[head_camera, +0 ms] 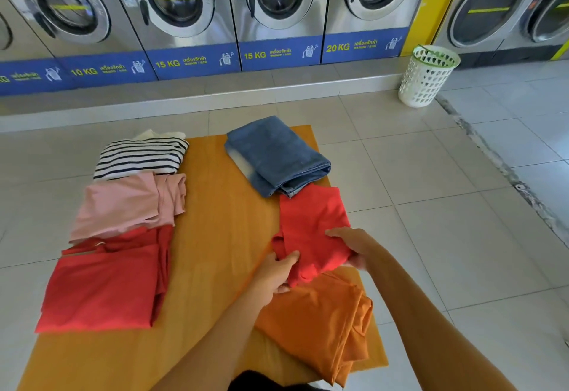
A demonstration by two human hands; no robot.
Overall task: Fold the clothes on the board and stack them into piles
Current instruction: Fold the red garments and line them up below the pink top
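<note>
**Orange garment nearest, red top in hand**

Folded orange garment [317, 326] lying just below both hands, on the yellow-orange board [215, 236]. Above it, the red top [311, 224] — pinched at its near edge by the left hand [277, 270], clasped at its right side by the right hand [351, 246]. Soft, light, floppy; likely to sag unless taken at two corners. Folded jeans [274, 156] beyond the hands — heavier, stiffer. Striped [141, 155], pink [126, 202] and red [104, 286] folded pieces left of the hands.

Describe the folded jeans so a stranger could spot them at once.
Start at the orange board on the tiled floor before the washing machines. The folded jeans lie at its far right corner, just beyond the red garment both hands hold. They are the only blue denim piece there.
</note>
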